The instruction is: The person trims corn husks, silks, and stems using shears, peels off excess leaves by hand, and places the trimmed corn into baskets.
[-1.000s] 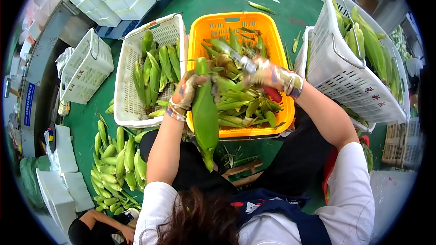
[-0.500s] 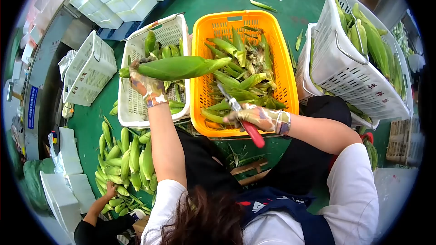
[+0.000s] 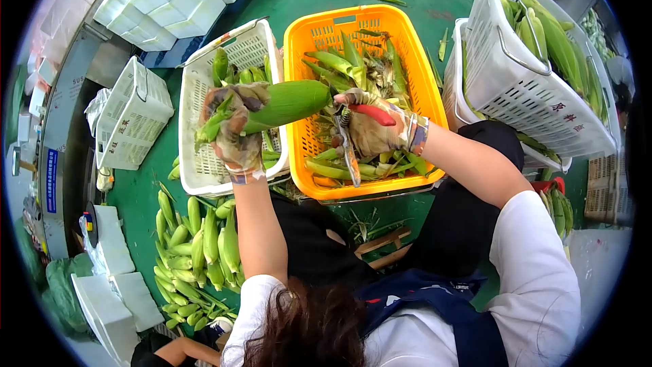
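My left hand (image 3: 238, 126), in a patterned glove, grips a green corn ear (image 3: 288, 103) held level over the white basket (image 3: 197, 156) and the edge of the orange basket (image 3: 435, 105). The ear's right end looks blunt. Close to that end is my gloved right hand (image 3: 373, 126), closed around red-handled pruning shears (image 3: 352, 156), whose metal part points down over the orange basket. Husks and leaves (image 3: 346, 68) fill much of that basket. Several corn ears lie in the white basket, partly hidden by my left hand.
A corn pile (image 3: 197, 251) lies on the floor at lower left, beside another person's arm (image 3: 187, 350). Tall white crates (image 3: 523, 85) of corn stand at right. Foam boxes (image 3: 163, 0) are stacked at upper left, above a smaller white basket (image 3: 139, 119).
The ear turned from hanging down to level, and its pointed right end no longer shows. My right hand dipped, then rose to the ear's end, with the shears now turned downward.
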`<state>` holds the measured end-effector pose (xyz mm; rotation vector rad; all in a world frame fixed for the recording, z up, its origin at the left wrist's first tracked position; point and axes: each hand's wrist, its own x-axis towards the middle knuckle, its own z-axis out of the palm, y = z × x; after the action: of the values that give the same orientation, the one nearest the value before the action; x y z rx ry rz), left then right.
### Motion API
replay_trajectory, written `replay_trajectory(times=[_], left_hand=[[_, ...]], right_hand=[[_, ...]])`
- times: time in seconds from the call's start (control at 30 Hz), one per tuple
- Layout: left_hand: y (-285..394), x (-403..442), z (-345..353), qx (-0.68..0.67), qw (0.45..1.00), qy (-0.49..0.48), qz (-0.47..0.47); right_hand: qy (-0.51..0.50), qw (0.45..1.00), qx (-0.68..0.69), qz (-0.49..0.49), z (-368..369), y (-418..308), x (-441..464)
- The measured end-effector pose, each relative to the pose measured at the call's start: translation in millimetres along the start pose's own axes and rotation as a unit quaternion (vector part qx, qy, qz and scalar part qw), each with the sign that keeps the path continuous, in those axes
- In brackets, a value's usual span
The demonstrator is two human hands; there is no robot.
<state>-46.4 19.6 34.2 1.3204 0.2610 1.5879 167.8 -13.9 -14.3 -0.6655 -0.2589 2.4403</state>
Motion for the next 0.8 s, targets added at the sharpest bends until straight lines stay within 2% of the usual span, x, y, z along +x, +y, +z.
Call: replay_trajectory(times=[0.03, 0.07, 0.1, 0.17, 0.23, 0.27, 0.33, 0.37, 0.4, 0.43, 0.47, 0.5, 0.53, 0.57, 0.6, 0.63, 0.7, 0.73, 0.77, 0.8], left_hand=[[0.6, 2.2, -2.0, -0.002, 1.0, -0.002, 0.001], [1.5, 5.7, -5.8, -0.034, 0.999, 0.006, 0.003], [3.7, 7.8, -10.7, -0.065, 0.998, 0.016, 0.005], [13.1, 8.0, -16.1, -0.109, 0.981, 0.153, -0.042], [12.4, 9.4, -26.5, -0.092, 0.976, 0.191, -0.042], [11.5, 10.0, -30.7, -0.092, 0.976, 0.192, -0.039], [7.9, 10.4, -39.2, -0.163, 0.946, 0.277, -0.036], [7.6, 10.0, -51.5, -0.164, 0.946, 0.278, -0.035], [10.8, 11.5, -65.1, -0.191, 0.937, 0.283, -0.072], [11.0, 10.5, -76.4, -0.217, 0.927, 0.287, -0.108], [13.4, 11.5, -74.3, -0.19, 0.918, 0.328, -0.119], [11.5, 12.1, -87.8, -0.187, 0.919, 0.328, -0.113], [4.7, 10.2, -110.4, -0.157, 0.913, 0.357, -0.119], [1.5, 8.6, -124.9, -0.129, 0.904, 0.388, -0.125], [5.4, 9.8, -112.2, -0.082, 0.894, 0.426, -0.115], [6.1, 6.7, -115.9, -0.07, 0.904, 0.407, -0.112], [9.2, 10.7, -106.0, -0.1, 0.907, 0.39, -0.122], [9.0, 10.5, -93.9, -0.072, 0.916, 0.374, -0.124], [4.6, 10.5, -90.3, -0.105, 0.919, 0.345, -0.157], [0.3, 10.3, -78.8, -0.136, 0.917, 0.341, -0.158]], right_hand=[[0.001, 1.0, -0.001, -0.003, -16.7, 4.6, 13.2], [-0.034, 0.956, -0.204, -0.208, -11.3, 10.1, 23.2], [-0.032, 0.975, -0.161, -0.146, -11.5, 11.5, 17.6], [-0.02, 0.994, -0.097, -0.045, -11.8, 11.9, 18.0], [-0.045, 0.994, -0.099, -0.024, -22.7, 8.0, 33.6], [-0.002, 0.989, -0.132, -0.06, -22.1, 11.9, 35.0], [0.009, 0.926, -0.354, -0.132, -39.1, 15.2, 42.8], [0.119, 0.879, -0.451, -0.103, -25.9, 14.6, 33.7], [0.22, 0.819, -0.527, -0.05, -11.9, 13.8, 24.2], [0.276, 0.724, -0.607, -0.178, -39.0, 29.1, 43.1], [0.217, 0.64, -0.701, -0.226, -58.9, 30.5, 45.1], [0.151, 0.541, -0.781, -0.272, -61.9, 27.3, 36.5], [0.162, 0.522, -0.824, -0.149, -64.0, 22.0, 30.0], [0.192, 0.602, -0.775, -0.027, -25.1, 17.3, 4.2], [0.169, 0.565, -0.807, -0.04, -18.8, 15.8, -6.2], [0.145, 0.526, -0.836, -0.053, -15.5, 14.3, -14.8], [0.17, 0.549, -0.792, -0.207, 8.9, 17.9, -33.7], [0.241, 0.463, -0.81, -0.265, 5.1, 23.7, -24.9], [0.242, 0.51, -0.785, -0.256, 18.2, 17.2, -22.9], [0.235, 0.459, -0.801, -0.305, 15.6, 11.2, -16.4]])
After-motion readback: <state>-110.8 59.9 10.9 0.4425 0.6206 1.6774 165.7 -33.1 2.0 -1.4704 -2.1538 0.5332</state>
